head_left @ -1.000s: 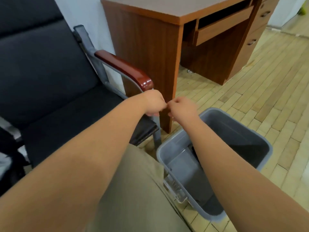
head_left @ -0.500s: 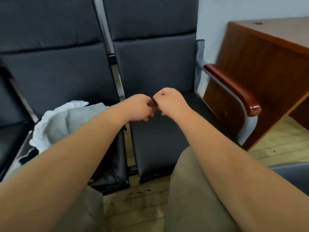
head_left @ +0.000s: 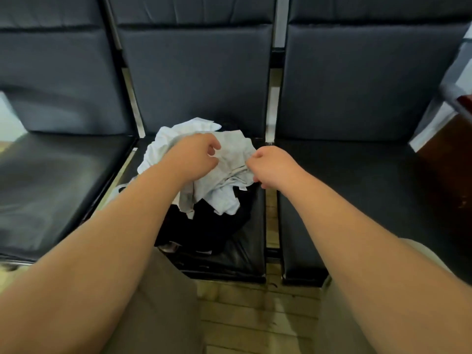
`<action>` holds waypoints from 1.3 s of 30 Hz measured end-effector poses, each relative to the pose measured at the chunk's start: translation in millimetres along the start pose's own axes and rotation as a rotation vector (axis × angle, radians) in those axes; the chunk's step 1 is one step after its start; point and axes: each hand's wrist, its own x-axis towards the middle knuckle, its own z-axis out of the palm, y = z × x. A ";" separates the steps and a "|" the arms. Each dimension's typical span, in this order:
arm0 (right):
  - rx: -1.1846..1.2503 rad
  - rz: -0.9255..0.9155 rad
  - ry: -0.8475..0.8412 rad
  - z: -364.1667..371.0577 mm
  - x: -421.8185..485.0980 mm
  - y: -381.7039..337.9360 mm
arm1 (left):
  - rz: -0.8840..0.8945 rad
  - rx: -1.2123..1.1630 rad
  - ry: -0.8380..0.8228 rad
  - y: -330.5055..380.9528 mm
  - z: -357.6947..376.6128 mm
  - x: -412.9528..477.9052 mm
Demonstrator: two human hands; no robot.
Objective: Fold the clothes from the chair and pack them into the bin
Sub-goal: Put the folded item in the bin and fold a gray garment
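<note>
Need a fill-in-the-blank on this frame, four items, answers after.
1. The pile lies on the ____ seat of the three.
2. The light garment lies ____ the black garment.
3. The right hand is at the light garment's ____ edge.
4. The left hand is over the ____ garment.
Answers: middle; on top of; right; light.

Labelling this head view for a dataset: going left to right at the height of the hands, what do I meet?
left chair seat → left hand → right hand → right chair seat
</note>
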 end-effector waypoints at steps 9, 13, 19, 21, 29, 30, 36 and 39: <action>0.032 0.055 -0.012 10.8 46.5 12.0 | 0.055 0.437 -0.177 -33.1 45.2 19.1; 0.003 0.050 -0.031 16.0 51.0 12.4 | 0.116 0.565 -0.169 -36.6 48.6 16.6; -0.007 0.007 -0.051 21.9 45.5 7.5 | 0.057 0.437 -0.170 -42.0 35.3 24.8; -0.028 -0.008 -0.065 22.9 42.1 5.8 | 0.018 0.376 -0.102 -43.2 30.7 23.7; -0.071 -0.212 -0.025 19.4 37.5 6.9 | 0.054 -0.146 0.144 -16.6 12.8 2.3; -0.068 -0.235 -0.022 18.9 37.4 7.5 | 0.068 -0.184 0.147 -12.6 11.8 1.0; 0.010 -0.282 0.084 14.5 45.2 15.1 | 0.076 -0.379 0.161 9.9 11.3 -2.5; 0.025 -0.288 0.083 6.0 43.1 15.4 | 0.042 -0.402 0.155 22.6 13.1 -1.1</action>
